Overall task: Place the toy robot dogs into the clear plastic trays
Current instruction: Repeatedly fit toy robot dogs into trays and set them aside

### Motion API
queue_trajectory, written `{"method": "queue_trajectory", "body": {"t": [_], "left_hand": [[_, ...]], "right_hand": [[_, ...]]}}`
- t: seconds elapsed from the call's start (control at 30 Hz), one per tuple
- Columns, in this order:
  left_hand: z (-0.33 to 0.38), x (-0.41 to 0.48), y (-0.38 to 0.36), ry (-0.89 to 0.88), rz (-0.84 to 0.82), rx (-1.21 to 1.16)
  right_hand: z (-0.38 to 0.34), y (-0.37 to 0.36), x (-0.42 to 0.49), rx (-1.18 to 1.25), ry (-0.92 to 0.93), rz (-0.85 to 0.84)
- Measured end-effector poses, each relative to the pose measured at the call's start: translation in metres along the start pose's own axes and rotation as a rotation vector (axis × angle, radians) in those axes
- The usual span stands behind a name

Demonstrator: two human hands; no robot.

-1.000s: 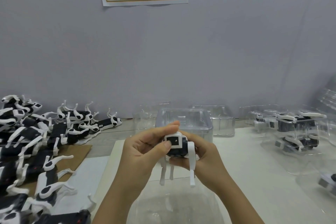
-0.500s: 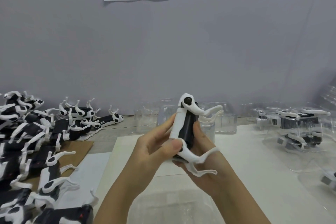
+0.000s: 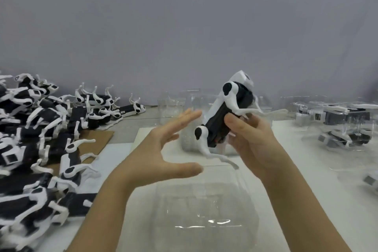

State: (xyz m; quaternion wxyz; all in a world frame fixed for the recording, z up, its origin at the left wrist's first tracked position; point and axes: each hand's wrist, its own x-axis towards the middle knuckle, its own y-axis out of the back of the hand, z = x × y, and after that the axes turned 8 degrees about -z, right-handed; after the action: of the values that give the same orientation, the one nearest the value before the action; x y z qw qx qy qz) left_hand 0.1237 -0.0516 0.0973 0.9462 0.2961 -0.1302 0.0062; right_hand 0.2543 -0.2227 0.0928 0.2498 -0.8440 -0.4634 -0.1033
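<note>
My right hand [image 3: 252, 139] grips a black and white toy robot dog [image 3: 223, 116] by its body, tilted with the head up and the white legs sticking out to the right. My left hand [image 3: 159, 149] is spread with straight fingers just left of the dog and holds nothing. A clear plastic tray [image 3: 204, 210] lies on the table right below both hands, with nothing in it. Behind the hands stands another clear tray [image 3: 190, 141].
A big pile of loose toy robot dogs [image 3: 41, 139] covers the left side, partly on brown cardboard [image 3: 96, 141]. At the right stand clear trays with dogs inside [image 3: 347, 127]. More clear trays [image 3: 173, 104] line the wall at the back.
My left hand has let go of the dog and opened wide to the left. My right hand now holds the dog alone, shifted right with its head up.
</note>
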Motion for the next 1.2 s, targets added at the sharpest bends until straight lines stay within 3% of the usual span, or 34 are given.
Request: {"method": "queue_trajectory", "body": {"t": [0.13,0.2,0.3,0.47,0.53,0.63,0.73,0.8,0.87,0.97,1.03,1.13,1.2], "left_hand": [[-0.035,-0.039,-0.002,0.323,-0.272,0.098],[-0.05,-0.056,-0.01,0.352,-0.337,0.149],[-0.063,-0.07,-0.027,0.278,-0.184,0.084],[-0.063,-0.069,-0.055,0.311,0.057,-0.037],[-0.059,-0.071,-0.065,0.407,0.133,0.069],[-0.05,-0.088,-0.087,0.431,0.104,0.382],[-0.036,-0.102,-0.109,0.374,0.012,0.371],[-0.026,-0.107,-0.111,0.246,0.013,0.294],[-0.016,-0.103,-0.097,0.049,0.175,0.229],[-0.015,-0.096,-0.065,-0.109,0.52,0.483],[-0.021,-0.098,-0.048,-0.024,0.595,0.567],[-0.028,-0.108,-0.04,0.369,0.411,0.371],[-0.038,-0.108,-0.042,0.577,0.295,0.379]], "right_hand": [[-0.015,0.013,-0.012,-0.336,0.053,0.209],[-0.016,0.016,-0.019,-0.513,0.032,0.232],[-0.014,0.013,-0.029,-0.797,0.004,0.1],[-0.005,-0.007,-0.03,-1.204,-0.206,-0.296],[-0.003,-0.009,-0.029,-1.161,-0.215,-0.248],[-0.006,0.003,-0.031,-0.891,-0.175,0.065],[-0.008,0.021,-0.039,-0.837,-0.188,0.215],[-0.01,0.03,-0.047,-0.858,-0.235,0.254],[-0.012,0.035,-0.052,-0.873,-0.259,0.263],[-0.019,0.037,-0.053,-0.852,-0.223,0.262],[-0.021,0.037,-0.051,-0.849,-0.167,0.246],[-0.022,0.038,-0.046,-0.85,-0.101,0.192],[-0.021,0.036,-0.04,-0.845,-0.062,0.158]]}}
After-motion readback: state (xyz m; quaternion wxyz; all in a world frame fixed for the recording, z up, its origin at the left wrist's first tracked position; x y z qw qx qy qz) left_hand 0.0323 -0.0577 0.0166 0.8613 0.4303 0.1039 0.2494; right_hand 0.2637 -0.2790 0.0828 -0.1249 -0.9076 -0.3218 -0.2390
